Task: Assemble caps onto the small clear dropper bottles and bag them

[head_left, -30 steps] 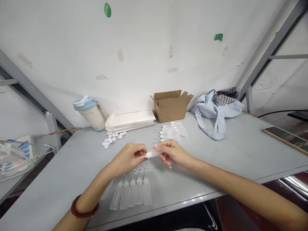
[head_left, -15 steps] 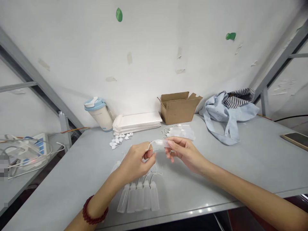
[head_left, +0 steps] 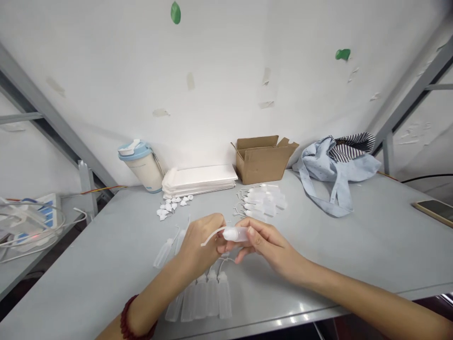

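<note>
Between the thumb and fingers of my right hand (head_left: 265, 241) is a small translucent squeeze bottle (head_left: 242, 234), lying sideways with its white cap and thin curved spout pointing left. My left hand (head_left: 203, 241) is curled right behind the cap, its fingertips close under the bottle; most of its fingers are hidden, and what they grip cannot be made out. The spout passes in front of its knuckles. Below the hands, several similar capped bottles (head_left: 212, 295) lie in a row, partly covered by my left forearm. Another bottle (head_left: 163, 253) lies left of that hand.
Several bottles (head_left: 264, 200) lie behind my right hand, near an open cardboard box (head_left: 264, 163). Loose white caps (head_left: 173, 205) lie before a stack of white packets (head_left: 201, 179). A tumbler (head_left: 145, 170), a blue cloth bag (head_left: 332, 170), a phone (head_left: 435, 210) and a power strip (head_left: 44, 219) surround them.
Both hands have come lower and nearer with the bottle. My left hand has turned so its back shows more, and the spout now runs in front of it.
</note>
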`<state>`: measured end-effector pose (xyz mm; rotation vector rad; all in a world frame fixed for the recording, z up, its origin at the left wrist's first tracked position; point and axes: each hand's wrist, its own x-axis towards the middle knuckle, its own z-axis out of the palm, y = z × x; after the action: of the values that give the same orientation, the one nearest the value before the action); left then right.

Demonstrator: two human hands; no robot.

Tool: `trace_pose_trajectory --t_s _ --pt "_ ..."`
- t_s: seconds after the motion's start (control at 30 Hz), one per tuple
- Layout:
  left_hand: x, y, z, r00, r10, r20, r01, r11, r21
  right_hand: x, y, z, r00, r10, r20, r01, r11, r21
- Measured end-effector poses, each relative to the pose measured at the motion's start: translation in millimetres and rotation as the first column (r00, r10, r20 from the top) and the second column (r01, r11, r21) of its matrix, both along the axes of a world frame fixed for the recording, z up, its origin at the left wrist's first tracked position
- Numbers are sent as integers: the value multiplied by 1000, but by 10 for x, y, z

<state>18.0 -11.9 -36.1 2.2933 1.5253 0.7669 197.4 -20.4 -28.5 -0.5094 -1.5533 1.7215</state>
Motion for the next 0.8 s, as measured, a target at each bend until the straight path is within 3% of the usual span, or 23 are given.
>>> trace_pose_trajectory --t_s 0.07,0.17,0.27,0.37,0.57,0.7,0.8 --pt "-2 0 18 999 15 50 -15 1000 1 10 -29 23 1000 16 -2 -16 1000 7" --pt "-5 5 33 999 19 46 -27 982 185 22 -26 19 999 -38 -13 39 999 35" --pt "-2 5 19 1000 17 14 -21 922 387 39 23 -7 993 -107 -54 108 994 16" --pt "6 2 1 1000 -8 16 0 894 448 55 61 -14 989 -123 -85 122 992 -15" --pt "40 -12 66 990 -83 115 29 913 407 60 59 13 988 -108 -110 105 994 -29" --pt "51 -50 119 973 -64 223 15 976 217 63 49 24 990 -100 -97 98 995 -26" --pt "45 -78 137 959 -78 274 52 993 102 64 42 23 994 -81 -72 80 997 -17"
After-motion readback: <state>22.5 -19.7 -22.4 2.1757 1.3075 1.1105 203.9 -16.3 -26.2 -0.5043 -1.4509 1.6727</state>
